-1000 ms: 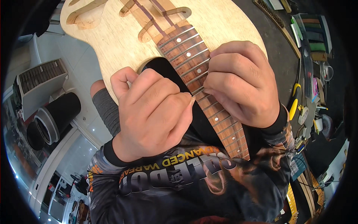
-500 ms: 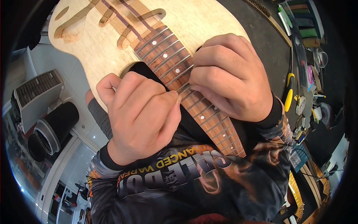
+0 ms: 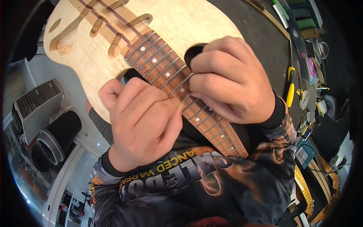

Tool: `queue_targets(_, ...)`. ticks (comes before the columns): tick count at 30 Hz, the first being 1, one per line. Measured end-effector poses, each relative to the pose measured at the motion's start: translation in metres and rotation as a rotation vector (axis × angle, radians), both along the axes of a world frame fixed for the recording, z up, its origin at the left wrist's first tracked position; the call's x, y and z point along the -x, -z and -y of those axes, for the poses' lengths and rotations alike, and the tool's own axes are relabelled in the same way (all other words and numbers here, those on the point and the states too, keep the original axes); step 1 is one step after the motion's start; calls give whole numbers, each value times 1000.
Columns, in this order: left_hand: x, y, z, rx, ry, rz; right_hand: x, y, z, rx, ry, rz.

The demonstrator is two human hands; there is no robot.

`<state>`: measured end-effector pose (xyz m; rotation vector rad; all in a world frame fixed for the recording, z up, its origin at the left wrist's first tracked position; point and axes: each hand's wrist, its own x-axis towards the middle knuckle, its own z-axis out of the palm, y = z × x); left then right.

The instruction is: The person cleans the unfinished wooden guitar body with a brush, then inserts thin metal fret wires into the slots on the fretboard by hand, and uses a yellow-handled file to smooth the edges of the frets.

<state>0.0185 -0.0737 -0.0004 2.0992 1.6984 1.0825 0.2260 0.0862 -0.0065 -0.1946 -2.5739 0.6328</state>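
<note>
An unfinished pale wood guitar body (image 3: 181, 22) lies before me, with open routed cavities and no strings. Its dark brown fretboard (image 3: 157, 68), with metal frets and white dots, runs down toward my chest. My left hand (image 3: 143, 123) is closed at the fretboard's left edge, thumb and index finger pinched. Across from it, my right hand (image 3: 236, 81) is closed too, its curled fingertips over the right edge of the board. The fingertips meet about one fret near the middle of the neck. Whatever they pinch is too small or hidden to make out.
A yellow-and-black screwdriver (image 3: 290, 87) lies on the dark bench at right, beside a long wooden-handled brush (image 3: 270, 17) and assorted small tools. Another guitar neck (image 3: 302, 189) rests at lower right. At left stand a black cylinder (image 3: 56, 136) and a slatted grey box (image 3: 38, 102).
The guitar has shifted slightly left in the picture, showing more of the right cutaway and another dot. Both hands keep their pinched pose, now a little farther along the neck.
</note>
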Motion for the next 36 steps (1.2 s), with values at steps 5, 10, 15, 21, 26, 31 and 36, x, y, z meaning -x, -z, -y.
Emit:
queue_targets(5, 0, 7, -3, -44, -24, 1, 3, 7, -7, -65, 16, -55)
queue_targets(10, -1, 4, -3, -30, -49, -35, -3, 0, -2, -63, 50, -39)
queue_targets(15, -1, 4, -10, -32, -14, -25, -4, 2, -7, -74, 45, -33)
queue_targets(21, -3, 8, -11, -58, -42, -36, -4, 2, -10, -64, 55, -30)
queue_targets(26, -1, 3, -15, -6, 45, -3, -11, -4, -9, -27, 41, 16)
queue_targets(31, 0, 12, -17, -81, -48, -36, 0, 0, -14, -48, 68, -31)
queue_targets(36, -2, 5, -17, -23, 30, 4, -15, -5, -12, -3, 35, 29)
